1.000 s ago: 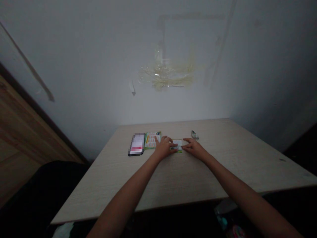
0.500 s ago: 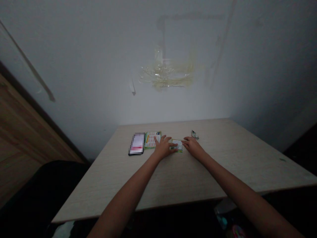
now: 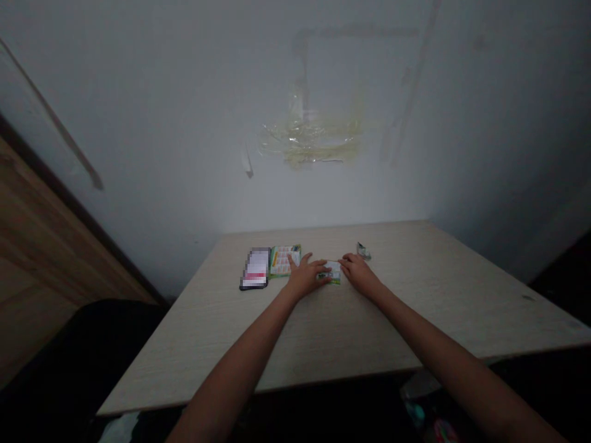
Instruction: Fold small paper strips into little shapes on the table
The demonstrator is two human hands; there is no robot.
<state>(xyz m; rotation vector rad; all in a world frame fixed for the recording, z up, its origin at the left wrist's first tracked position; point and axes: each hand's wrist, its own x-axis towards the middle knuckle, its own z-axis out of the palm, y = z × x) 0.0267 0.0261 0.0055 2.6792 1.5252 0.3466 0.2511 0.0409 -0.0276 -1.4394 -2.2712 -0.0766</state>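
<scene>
Now bunching the fingers of the right hand [image 3: 359, 271] at the far right corner of a small printed sheet [image 3: 333, 274], after spreading them along its right edge a second ago; apparently narrowing the work to that corner while steadying the rest from the left. Can't tell whether pinching or merely pressing there (too dim and small). Keeping the left hand [image 3: 305, 278] spread, reaching over the sheet's left part and, with the outermost finger, over a printed leaflet [image 3: 279, 261]. Shows the sheet between both hands, on the pale surface [image 3: 295, 363]. Includes also a phone [image 3: 255, 271] just beside the leaflet and a crumpled wrapper [image 3: 364, 251] just beyond the right hand. Backs onto a grey wall [image 3: 161, 123] patched with yellowed tape [image 3: 318, 140], with a wooden panel [image 3: 28, 264] at far left.
</scene>
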